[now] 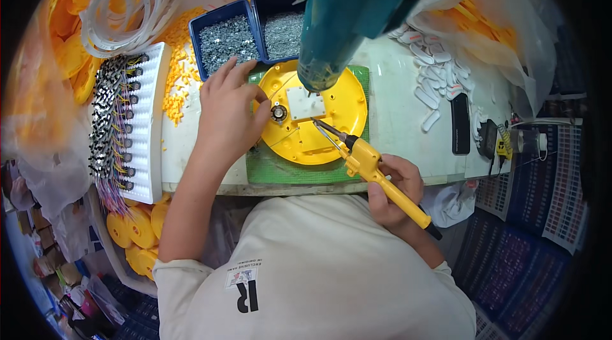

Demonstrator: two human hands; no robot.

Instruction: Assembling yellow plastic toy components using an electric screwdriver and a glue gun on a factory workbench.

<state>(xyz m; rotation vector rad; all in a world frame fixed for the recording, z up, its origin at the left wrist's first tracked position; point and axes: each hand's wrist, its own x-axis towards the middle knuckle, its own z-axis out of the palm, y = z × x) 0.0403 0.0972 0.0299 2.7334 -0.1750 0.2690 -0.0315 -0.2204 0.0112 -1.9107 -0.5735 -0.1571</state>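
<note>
My right hand (396, 188) grips a yellow soldering gun (363, 158) by its handle. The gun's metal tip reaches the lower edge of a white block (305, 103) inside a round yellow plastic housing (344, 110). At the housing's left rim, my left hand (229, 107) has its thumb and index finger pressed together; whatever they pinch is too small to make out. Beside those fingertips sits a small round dark part (278, 113), and thin wires run near it. The housing lies on a green mat (274, 171). A teal power driver (338, 15) hangs over the block.
Two blue bins (226, 37) of small metal parts stand behind the housing. A white tray (156, 117) with wired parts is at left, beside loose yellow pieces (175, 88). At right lie white plastic pieces (433, 79), a black phone-like slab (459, 123) and a plastic bag (503, 28).
</note>
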